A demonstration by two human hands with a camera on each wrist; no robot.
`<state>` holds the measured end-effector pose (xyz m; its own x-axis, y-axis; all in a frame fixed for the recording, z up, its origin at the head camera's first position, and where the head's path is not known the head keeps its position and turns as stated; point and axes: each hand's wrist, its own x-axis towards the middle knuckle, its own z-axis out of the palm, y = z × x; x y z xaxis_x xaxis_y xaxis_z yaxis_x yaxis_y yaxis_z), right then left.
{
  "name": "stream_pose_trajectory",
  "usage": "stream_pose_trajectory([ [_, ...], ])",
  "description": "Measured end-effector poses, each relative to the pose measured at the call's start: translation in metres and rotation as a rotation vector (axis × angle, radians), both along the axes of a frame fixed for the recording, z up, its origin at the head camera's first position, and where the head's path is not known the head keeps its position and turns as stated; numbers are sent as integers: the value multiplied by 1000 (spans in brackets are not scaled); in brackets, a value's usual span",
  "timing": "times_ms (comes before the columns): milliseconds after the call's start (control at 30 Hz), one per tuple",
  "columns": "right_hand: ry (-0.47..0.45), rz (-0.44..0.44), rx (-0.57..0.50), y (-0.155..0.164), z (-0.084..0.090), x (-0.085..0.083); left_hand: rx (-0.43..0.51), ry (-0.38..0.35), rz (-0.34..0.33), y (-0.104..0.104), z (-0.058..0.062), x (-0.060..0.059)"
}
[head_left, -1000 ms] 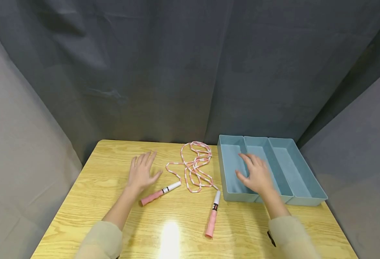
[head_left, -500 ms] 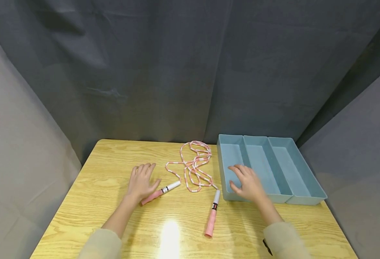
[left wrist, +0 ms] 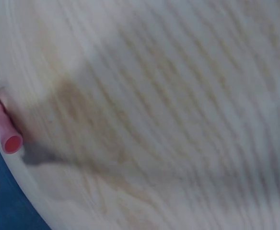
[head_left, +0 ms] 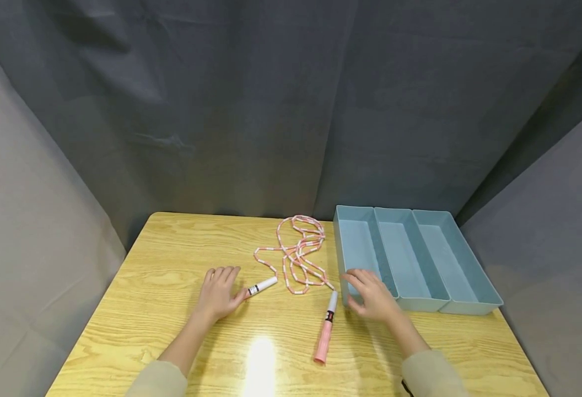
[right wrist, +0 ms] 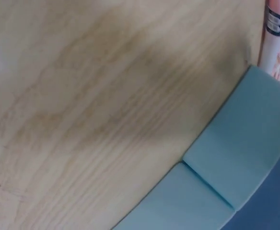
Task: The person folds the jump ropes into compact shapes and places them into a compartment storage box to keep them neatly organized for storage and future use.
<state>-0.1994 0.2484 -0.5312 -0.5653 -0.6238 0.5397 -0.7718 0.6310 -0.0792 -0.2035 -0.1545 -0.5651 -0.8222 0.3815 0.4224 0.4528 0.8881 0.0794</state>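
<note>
Left hand: the left hand (head_left: 218, 295) lies palm down on the counter (head_left: 162, 259), over the pink part of the left jump-rope handle (head_left: 260, 286); only the handle's white end shows past the thumb.
Left grip: fingers stretched and relaxed; whether the thumb actually presses the handle is hard to tell from the head view.
Right hand: the right hand (head_left: 372, 296) hangs at the near left corner of the blue tray (head_left: 469, 275), fingers spread and loose, holding nothing.
Right handle: the right jump-rope handle (head_left: 325, 330) lies on the counter just left of the right hand, white end pointing away from the person, pink end toward them.
Rope: the beaded rope (head_left: 298, 253) lies in loose loops on the counter between the left handle and the tray, running to both handles.
Tray: three long compartments side by side, at the right of the counter.
Left wrist view: blurred wood grain, with a pink handle end at the left edge.
Right wrist view: wood grain, the tray's corner and a handle at the upper right.
</note>
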Motion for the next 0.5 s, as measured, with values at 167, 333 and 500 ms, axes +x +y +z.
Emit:
stream_pose_trajectory([
  [167,-1,54,24,-7,-9,5,-33,4,2,0,-10,4],
  [333,1,95,76,-14,-17,10,-29,20,-4,0,-16,8],
  [500,12,127,106,-20,-24,12,-38,16,-6,1,-21,11],
])
